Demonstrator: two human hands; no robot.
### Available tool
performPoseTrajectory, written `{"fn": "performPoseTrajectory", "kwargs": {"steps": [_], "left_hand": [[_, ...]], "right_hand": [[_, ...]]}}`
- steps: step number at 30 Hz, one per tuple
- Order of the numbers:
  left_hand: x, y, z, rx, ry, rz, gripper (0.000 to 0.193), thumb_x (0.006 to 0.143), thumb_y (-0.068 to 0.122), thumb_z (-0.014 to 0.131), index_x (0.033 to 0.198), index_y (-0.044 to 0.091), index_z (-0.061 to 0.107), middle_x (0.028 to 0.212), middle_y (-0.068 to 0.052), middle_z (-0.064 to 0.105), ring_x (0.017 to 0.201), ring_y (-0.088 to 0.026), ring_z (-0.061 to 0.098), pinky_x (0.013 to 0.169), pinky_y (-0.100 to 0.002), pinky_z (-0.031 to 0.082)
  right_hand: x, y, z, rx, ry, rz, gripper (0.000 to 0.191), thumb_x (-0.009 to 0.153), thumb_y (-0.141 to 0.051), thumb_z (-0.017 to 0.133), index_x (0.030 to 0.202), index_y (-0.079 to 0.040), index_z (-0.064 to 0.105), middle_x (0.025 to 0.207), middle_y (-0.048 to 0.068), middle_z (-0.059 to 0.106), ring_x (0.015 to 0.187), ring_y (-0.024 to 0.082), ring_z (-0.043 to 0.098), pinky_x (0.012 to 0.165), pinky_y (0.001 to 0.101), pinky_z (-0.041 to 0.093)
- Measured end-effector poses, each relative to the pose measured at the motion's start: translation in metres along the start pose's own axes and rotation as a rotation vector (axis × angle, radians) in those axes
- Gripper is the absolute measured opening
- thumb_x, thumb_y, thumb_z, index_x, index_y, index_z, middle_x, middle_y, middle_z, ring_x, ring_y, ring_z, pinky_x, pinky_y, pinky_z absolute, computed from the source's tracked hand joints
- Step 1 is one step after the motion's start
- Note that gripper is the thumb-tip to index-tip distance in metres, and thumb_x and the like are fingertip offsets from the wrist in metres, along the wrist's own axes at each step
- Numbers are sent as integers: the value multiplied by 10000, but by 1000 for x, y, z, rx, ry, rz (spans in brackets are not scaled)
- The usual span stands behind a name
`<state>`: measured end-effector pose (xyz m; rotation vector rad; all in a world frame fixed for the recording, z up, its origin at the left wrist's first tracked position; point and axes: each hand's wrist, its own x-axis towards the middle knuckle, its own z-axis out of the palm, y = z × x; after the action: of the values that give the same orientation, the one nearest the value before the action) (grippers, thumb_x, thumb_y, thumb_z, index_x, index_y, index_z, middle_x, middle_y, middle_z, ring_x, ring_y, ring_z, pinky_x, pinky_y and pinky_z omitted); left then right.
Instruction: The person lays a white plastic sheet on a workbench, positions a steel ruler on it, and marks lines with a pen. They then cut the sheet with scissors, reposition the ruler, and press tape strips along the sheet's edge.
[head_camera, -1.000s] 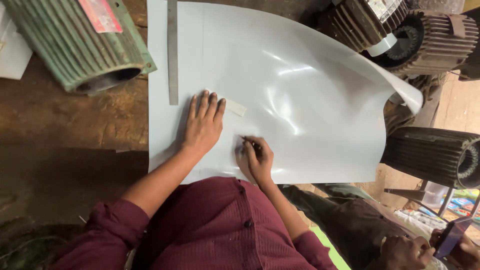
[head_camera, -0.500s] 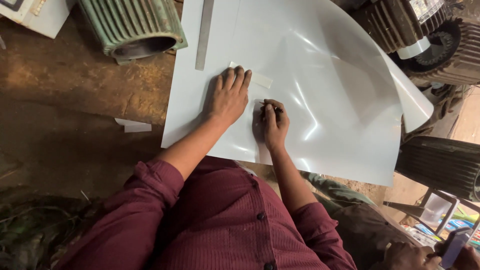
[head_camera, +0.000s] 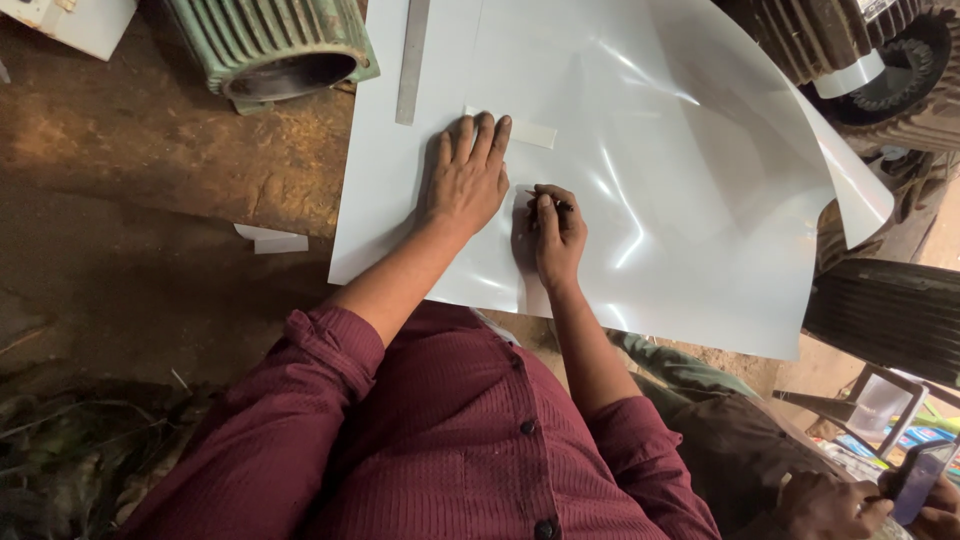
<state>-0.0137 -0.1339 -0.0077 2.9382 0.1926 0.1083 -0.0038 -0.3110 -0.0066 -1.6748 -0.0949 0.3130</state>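
Covering most of the dirt floor (head_camera: 150, 200) ahead, a glossy white sheet (head_camera: 680, 200) lies flat with its right corner curling up against a ribbed motor housing (head_camera: 880, 310). A steel ruler (head_camera: 411, 62) runs lengthwise along the sheet's far left edge. The left hand (head_camera: 465, 180) presses flat, fingers spread, on a small paper strip (head_camera: 530, 132). Just right of it, the right hand (head_camera: 556, 232) is closed on a pen (head_camera: 548, 200), tip at the sheet.

A motor repair workshop, bare dirt floor (head_camera: 150, 200), green finned electric motor housing (head_camera: 270, 45), dark ribbed motor casings (head_camera: 885, 315) lying about, a wound stator (head_camera: 890, 85) at the edge, a steel ruler (head_camera: 411, 60) on a large white sheet (head_camera: 680, 180)
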Motion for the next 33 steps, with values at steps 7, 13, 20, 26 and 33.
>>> {"fn": "performPoseTrajectory", "kwargs": {"steps": [7, 13, 20, 26, 33], "left_hand": [[-3, -1, 5, 33, 33, 11, 645, 996, 317, 538, 1575, 66, 405, 1531, -163, 433, 1447, -394, 353, 1152, -537, 336], [10, 1, 7, 132, -39, 78, 664, 991, 344, 543, 1556, 15, 423, 1455, -260, 464, 1370, -490, 422, 1145, -528, 370], [34, 18, 12, 285, -117, 178, 643, 963, 266, 545, 1582, 323, 380, 1304, -348, 493, 1122, -669, 546, 909, -658, 496], [38, 21, 14, 405, -149, 197, 686, 997, 278, 506, 1621, 426, 262, 1281, -338, 514, 1060, -668, 606, 749, -577, 590], [41, 22, 14, 490, -199, 243, 741, 987, 307, 513, 1647, 388, 186, 1282, -347, 516, 1050, -638, 632, 698, -530, 613]], "right_hand": [[-1, 0, 1, -18, -4, -3, 236, 1086, -168, 580, 1205, 24, 647, 955, 44, 675, 803, 77, 590, 734, 234, 511], [0, -12, 3, -39, 6, 3, 269, 1093, -171, 553, 1250, 25, 650, 1027, 58, 701, 868, 80, 606, 790, 232, 513], [31, -49, -3, -106, 160, 58, 293, 1061, -181, 576, 1272, 11, 643, 1065, 88, 746, 872, 110, 682, 784, 262, 576], [56, -73, 8, -364, 157, 15, 255, 1023, -178, 627, 1193, -10, 717, 1023, 111, 785, 837, 136, 716, 784, 279, 589], [60, -74, 10, -529, 167, -178, 222, 1031, -150, 616, 1172, -17, 725, 1032, 137, 787, 931, 214, 772, 852, 319, 592]]}}
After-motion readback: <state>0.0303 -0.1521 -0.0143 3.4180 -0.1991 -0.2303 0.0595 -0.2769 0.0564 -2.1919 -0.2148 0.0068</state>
